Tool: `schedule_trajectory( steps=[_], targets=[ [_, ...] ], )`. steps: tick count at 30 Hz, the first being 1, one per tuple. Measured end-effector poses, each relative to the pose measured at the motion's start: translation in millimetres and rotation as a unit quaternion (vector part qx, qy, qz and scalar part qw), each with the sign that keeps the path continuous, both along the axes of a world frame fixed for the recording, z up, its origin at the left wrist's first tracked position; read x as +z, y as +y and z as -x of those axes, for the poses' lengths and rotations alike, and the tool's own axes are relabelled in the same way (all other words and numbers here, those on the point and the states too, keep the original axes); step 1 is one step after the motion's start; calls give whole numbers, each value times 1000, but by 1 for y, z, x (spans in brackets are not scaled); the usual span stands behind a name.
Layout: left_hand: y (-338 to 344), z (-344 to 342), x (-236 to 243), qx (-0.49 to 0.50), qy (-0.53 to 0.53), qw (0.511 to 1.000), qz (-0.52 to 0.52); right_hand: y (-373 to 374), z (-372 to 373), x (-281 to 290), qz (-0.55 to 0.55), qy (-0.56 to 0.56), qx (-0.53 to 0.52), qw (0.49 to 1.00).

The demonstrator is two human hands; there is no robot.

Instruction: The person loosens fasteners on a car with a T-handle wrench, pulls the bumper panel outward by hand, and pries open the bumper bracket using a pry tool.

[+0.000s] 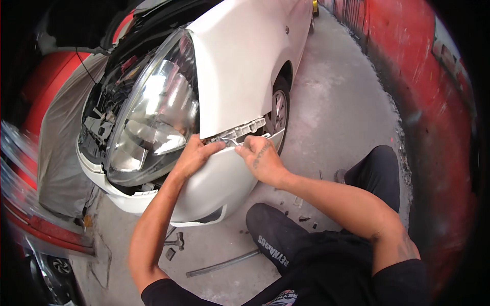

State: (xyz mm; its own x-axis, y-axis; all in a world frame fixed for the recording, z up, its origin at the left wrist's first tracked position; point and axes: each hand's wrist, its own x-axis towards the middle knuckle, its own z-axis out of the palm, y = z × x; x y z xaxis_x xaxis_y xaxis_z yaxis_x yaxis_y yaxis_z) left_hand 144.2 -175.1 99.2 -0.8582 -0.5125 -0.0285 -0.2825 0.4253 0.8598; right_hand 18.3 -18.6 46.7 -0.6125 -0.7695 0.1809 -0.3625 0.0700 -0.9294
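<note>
My left hand is closed on the top edge of the white front bumper, just below the large clear headlight of a white car. A white bracket shows in the gap between bumper and fender. My right hand is closed at that gap, pinching a thin silver metal tool that reaches toward my left fingers; what its tip touches is hidden.
A hammer, a long metal strip and several small dark pieces lie on the concrete floor. The front wheel stands behind my hands. A red wall runs along the right. A covered red vehicle is at the left.
</note>
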Motion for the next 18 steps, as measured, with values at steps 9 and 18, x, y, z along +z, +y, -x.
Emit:
schedule_trajectory(
  steps=[9, 18],
  targets=[
    [-3, 4, 8, 20, -36, 999, -9, 20, 28, 66, -177, 453, 153, 860],
    [-11, 3, 0, 26, -41, 999, -18, 46, 21, 90, -218, 630, 238, 707]
  ],
)
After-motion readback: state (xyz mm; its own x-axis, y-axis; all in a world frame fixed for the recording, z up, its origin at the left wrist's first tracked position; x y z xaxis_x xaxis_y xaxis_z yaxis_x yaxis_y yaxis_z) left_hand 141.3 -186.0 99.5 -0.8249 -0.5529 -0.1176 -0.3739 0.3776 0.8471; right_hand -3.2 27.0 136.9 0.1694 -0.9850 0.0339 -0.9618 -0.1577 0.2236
